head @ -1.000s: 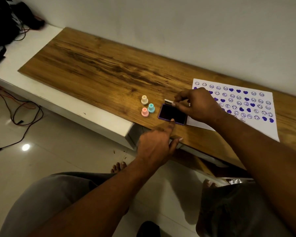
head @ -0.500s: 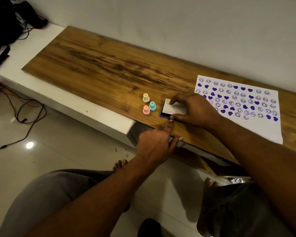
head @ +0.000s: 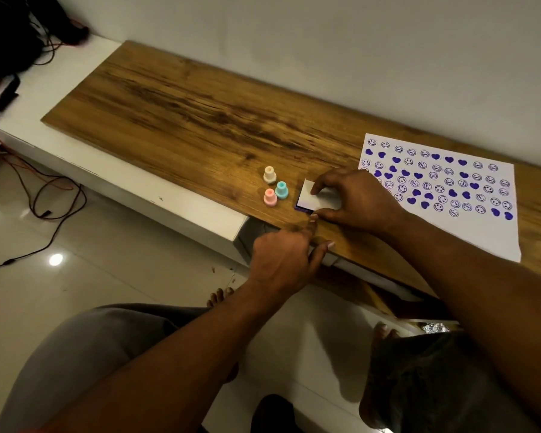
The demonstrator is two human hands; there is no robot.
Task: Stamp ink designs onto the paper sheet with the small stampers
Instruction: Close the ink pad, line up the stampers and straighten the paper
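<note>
The ink pad (head: 309,199) lies near the wooden table's front edge with its white lid down over the purple base. My right hand (head: 358,198) grips the lid between curled fingers and thumb. My left hand (head: 286,257) is at the table edge, index finger pointing up and touching the pad's front side. Three small stampers stand upright just left of the pad: cream (head: 269,174), teal (head: 281,190) and pink (head: 270,197). The paper sheet (head: 478,223) lies to the right, covered with several purple hearts and smiley faces.
The wooden tabletop (head: 181,107) runs along a white wall. A white ledge (head: 85,170) borders its left and front. Black gear and red cables (head: 28,189) lie at the far left on the tiled floor. My knees and bare feet are below the table edge.
The ink pad, open with its dark surface showing a second ago, now has the white lid lowered onto it by my right hand. My left hand stays at the pad's front.
</note>
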